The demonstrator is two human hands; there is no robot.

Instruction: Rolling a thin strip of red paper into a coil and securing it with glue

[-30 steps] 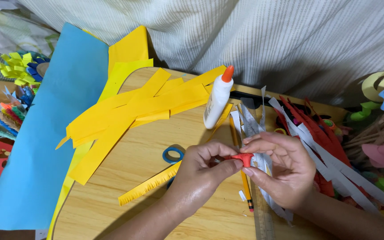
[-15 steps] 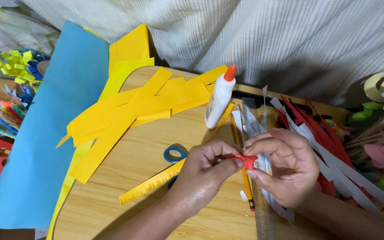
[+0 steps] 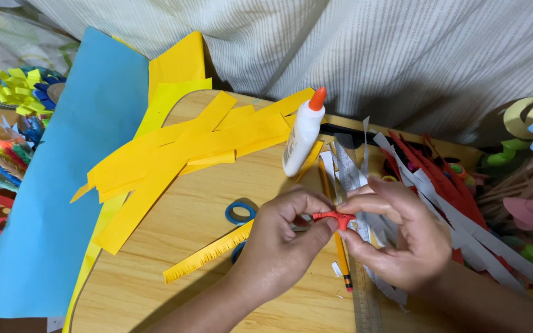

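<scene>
Head view: two hands meet low over a wooden table [image 3: 174,296].
Left hand [image 3: 282,243]: thumb and fingertips pinched on one end of a red paper piece [image 3: 334,217].
Right hand [image 3: 402,243]: fingers clamped on its other end — held just above the table, between both hands.
Under the hands: pencil [image 3: 340,259], ruler [image 3: 365,302], blue scissors [image 3: 240,213], fringed yellow strip [image 3: 208,251].
Farther: glue bottle [image 3: 302,132] lying tilted, yellow strips [image 3: 180,148], white strips [image 3: 464,228] over red — blue sheet [image 3: 63,172] at left.
</scene>
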